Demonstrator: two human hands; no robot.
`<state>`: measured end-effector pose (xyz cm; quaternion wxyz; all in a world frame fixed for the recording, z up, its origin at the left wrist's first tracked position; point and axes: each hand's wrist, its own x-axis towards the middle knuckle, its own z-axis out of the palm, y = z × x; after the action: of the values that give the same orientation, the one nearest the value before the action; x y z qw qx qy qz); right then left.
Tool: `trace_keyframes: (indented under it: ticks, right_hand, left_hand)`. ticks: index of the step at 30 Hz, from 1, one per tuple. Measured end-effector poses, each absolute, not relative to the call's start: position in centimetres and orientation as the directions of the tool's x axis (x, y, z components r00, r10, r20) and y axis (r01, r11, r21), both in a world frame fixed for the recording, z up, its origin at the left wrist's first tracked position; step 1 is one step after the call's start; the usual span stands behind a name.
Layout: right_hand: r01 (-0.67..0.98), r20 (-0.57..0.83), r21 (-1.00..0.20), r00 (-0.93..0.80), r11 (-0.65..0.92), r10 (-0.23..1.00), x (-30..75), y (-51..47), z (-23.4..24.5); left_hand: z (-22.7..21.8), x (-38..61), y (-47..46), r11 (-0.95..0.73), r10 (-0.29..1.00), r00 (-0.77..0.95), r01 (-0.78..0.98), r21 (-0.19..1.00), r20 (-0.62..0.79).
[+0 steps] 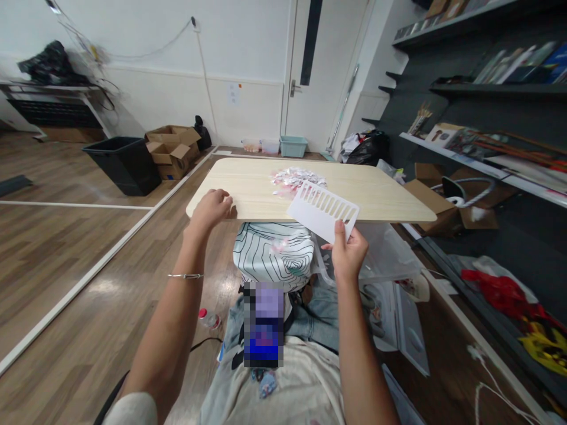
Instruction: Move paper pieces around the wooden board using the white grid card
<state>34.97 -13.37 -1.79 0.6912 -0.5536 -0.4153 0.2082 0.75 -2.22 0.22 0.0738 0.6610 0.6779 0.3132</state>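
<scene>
My left hand [211, 208] is curled over the near left edge of a light wooden tabletop [248, 189], gripping it. My right hand [347, 254] pinches the lower edge of a white slotted plastic panel [323, 209] and holds it tilted over the table's near edge. A pile of small pink and white pieces [296, 178] lies on the table just beyond the panel. Below the table edge sits a round container lined with a white bag with black line pattern [272, 255], with a few pink pieces inside.
A clear plastic bin [385, 254] stands on the floor to the right of the lined container. A black bin [124, 162] and cardboard boxes [172, 150] are at the far left. Dark shelves [487, 159] line the right wall. A small bottle [209, 319] lies on the floor.
</scene>
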Motion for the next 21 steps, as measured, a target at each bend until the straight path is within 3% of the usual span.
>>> trace_keyframes:
  ticks: [15,21]
  right_hand:
    - [0.155,0.333,-0.941,0.572,0.3,0.75,35.0,-13.4,-1.8]
    - [0.153,0.335,-0.94,0.566,0.304,0.753,34.9,-13.5,-1.6]
  left_hand:
    - [0.7,1.9,-0.6,0.097,0.97,-0.15,0.96,0.261,0.192]
    - [0.9,2.2,-1.2,0.106,0.977,-0.146,0.965,0.241,0.157]
